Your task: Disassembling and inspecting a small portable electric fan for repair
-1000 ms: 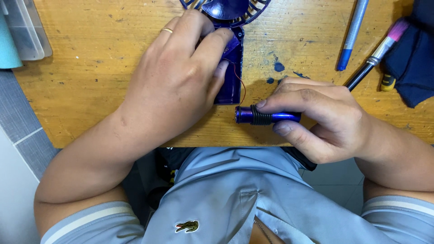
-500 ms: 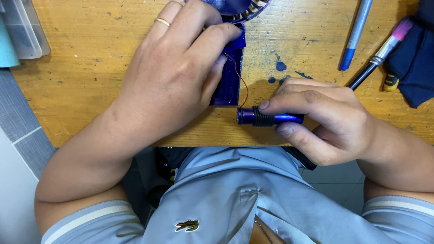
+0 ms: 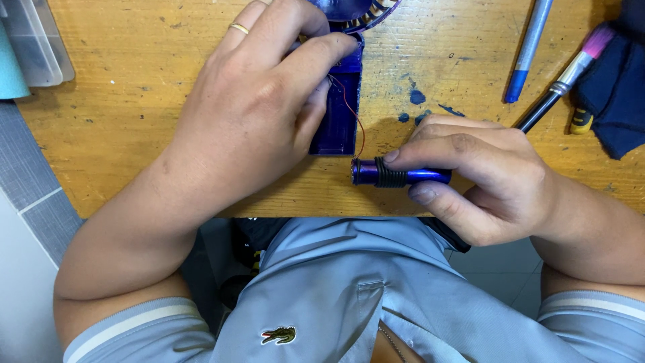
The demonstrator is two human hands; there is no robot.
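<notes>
Blue handheld fan (image 3: 339, 101) lies on the wooden worktop (image 3: 134, 101), its handle pointing toward the near edge and its grilled head cut off by the far edge of the view. The left hand (image 3: 255, 114) covers most of the handle, fingers clamped around it and the thumb pressed on the upper part, pinning it down. A thin red wire (image 3: 353, 114) runs out of the open handle toward the near side. Just right of the handle's near end, the right hand (image 3: 484, 175) grips a purple cylindrical cell (image 3: 400, 176) wrapped in dark wire, held level between thumb and fingers, its bare end pointing left at the handle. By the look of it, the cell is out of the handle's open bay and being handled beside it; any further move would call for a steady handle and care not to snag the wire. Far right lie a blue pen (image 3: 527, 54), a pink-tipped brush (image 3: 564, 81) and dark blue cloth (image 3: 618, 94).
</notes>
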